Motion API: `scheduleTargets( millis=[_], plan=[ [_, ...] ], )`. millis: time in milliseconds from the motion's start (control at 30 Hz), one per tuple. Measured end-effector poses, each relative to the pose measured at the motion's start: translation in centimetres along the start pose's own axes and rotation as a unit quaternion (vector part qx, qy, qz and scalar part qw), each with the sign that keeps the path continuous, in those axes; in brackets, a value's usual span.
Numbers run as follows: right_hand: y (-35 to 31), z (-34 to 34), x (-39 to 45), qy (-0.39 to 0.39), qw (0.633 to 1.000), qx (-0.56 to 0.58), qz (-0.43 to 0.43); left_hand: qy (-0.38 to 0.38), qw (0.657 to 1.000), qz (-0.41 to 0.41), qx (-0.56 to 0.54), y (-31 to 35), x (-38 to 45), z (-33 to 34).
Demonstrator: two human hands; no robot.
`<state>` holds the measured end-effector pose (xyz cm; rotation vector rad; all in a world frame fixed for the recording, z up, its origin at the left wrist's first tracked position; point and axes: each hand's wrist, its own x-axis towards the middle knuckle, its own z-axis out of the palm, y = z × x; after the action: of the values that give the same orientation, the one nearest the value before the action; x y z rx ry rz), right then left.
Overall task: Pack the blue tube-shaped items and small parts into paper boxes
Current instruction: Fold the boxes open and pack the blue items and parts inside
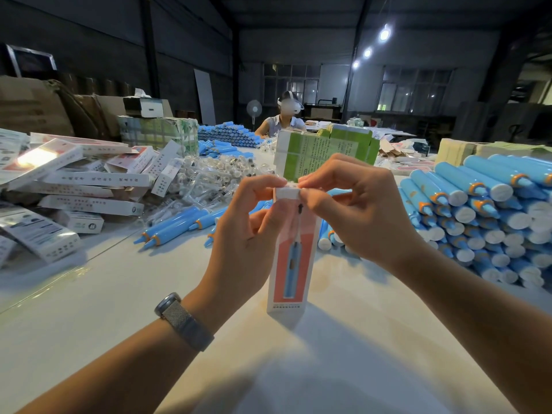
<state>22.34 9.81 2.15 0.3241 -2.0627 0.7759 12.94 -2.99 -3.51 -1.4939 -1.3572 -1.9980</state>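
Head cam: both hands, left hand and right hand, pinch the top flap of a slim white-and-red paper box standing upright mid-bench. Looks like closing time; next, tuck that flap fully in.

One paper box stands upright between two hands, left hand and right hand. Four loose blue tubes lie left of them; stacked tubes right, too many to count.
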Motion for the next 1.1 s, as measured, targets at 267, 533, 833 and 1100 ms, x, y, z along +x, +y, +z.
scheduleTargets(
  millis=[267,533,833,1100],
  plan=[
    [-0.5,-0.4,0.4,-0.001,1.0,-0.002,0.015,-0.009,0.999,0.013,0.045,0.1,-0.1,-0.3],
    [-1.1,-1.3,0.9,-0.046,0.998,0.006,0.043,-0.027,0.997,0.038,0.057,0.0,-0.2,-0.4],
    [-1.0,-1.9,1.1,-0.093,0.995,0.023,0.041,-0.02,0.998,0.029,0.058,-0.4,-0.2,-0.5],
    [-1.1,-3.2,1.6,-0.142,0.986,0.068,0.055,-0.011,0.996,0.035,0.083,0.1,-0.5,-0.3]
  ],
)
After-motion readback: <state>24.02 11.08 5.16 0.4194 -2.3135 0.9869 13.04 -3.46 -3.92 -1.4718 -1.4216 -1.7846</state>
